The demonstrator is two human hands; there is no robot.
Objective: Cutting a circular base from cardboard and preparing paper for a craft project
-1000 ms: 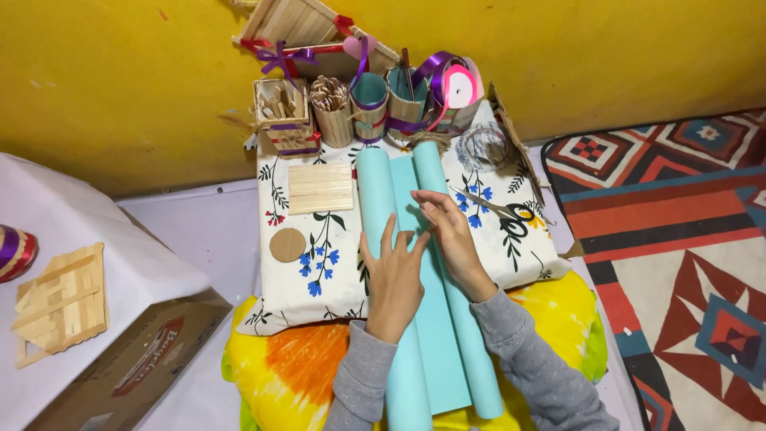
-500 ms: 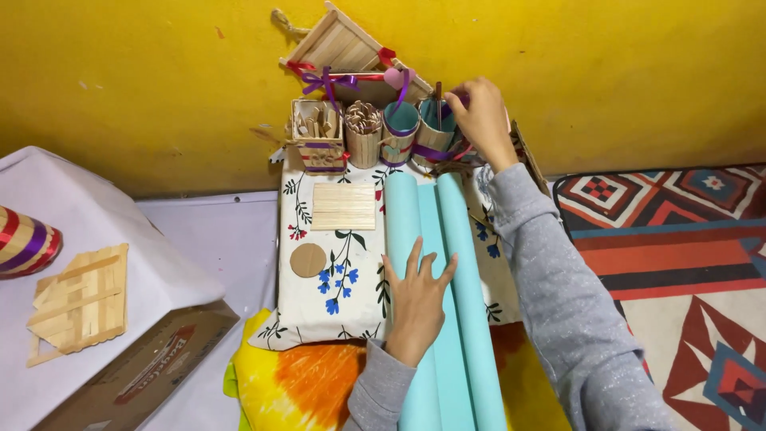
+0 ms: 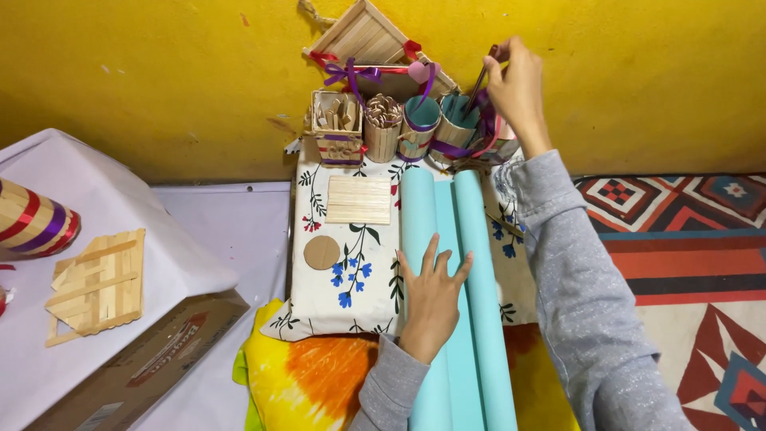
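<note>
The left hand (image 3: 432,295) lies flat and open on the light-blue paper rolls (image 3: 459,263) over the floral cloth (image 3: 351,279), while the right hand (image 3: 517,84) pinches what appears a thin dark tool (image 3: 481,80) above the stick-built cups (image 3: 447,128), requiring a steady lift clear.

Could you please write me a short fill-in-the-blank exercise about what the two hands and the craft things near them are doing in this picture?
1. The left hand lies flat on the light ____ paper rolls.
2. The right hand lifts a thin dark stick above the ____ of cups by the wall.
3. A small cardboard ____ lies on the floral cloth.
4. The wall behind is ____.

Missing words: blue; row; disc; yellow
</note>
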